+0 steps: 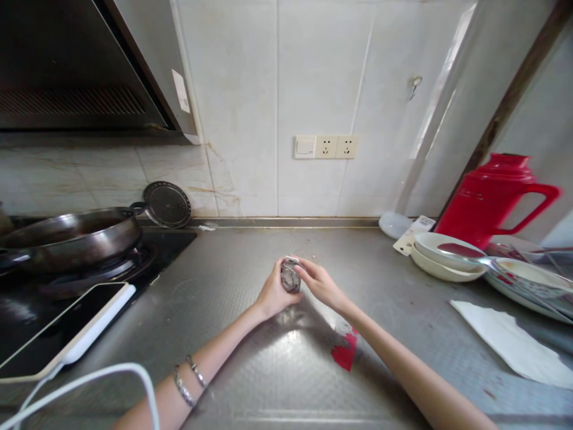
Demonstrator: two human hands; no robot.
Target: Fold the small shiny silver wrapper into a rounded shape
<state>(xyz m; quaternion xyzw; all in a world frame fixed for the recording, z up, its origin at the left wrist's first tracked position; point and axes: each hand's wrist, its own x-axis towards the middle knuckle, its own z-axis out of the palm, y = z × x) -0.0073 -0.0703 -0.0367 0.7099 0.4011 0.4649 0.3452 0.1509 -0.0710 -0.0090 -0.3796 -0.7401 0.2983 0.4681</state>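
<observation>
Head view: I logged one frame looking down on a steel counter (250, 370) against a tiled wall.
Thing in hand: a small grey lump (290, 279), shiny and crinkled. I could not tell what it was made of.
Where it was: held just above the counter near the middle, between the stove and the dishes, and well apart from both.
Left hand (272, 294): curled round the lump from the left, fingers closed on it. Two bracelets (188, 380) sat on that wrist.
Right hand (320, 284): fingertips pinched on the top and right side of the lump, the rest of the hand loosely bent.
Step, my reading: both hands were working the lump between them, either pressing it or picking at its top. The frame did not settle which.
What further handling called for: the left hand gripping steadily while the right worked with its fingertips, since the lump was small and mostly covered.
Left of the hands: a dark pan (67, 239) on the stove, a round lid (167, 205) leaning on the wall, and a tablet (58, 334) with a white cable (111, 375).
Right of the hands: a red jug (492, 197), stacked bowls (441, 263), plates (532, 292) and a sheet of paper (510, 346).
Note: there was a red patch (344, 353) on the counter beneath the right forearm, either a scrap or a reflection; I could not tell.
</observation>
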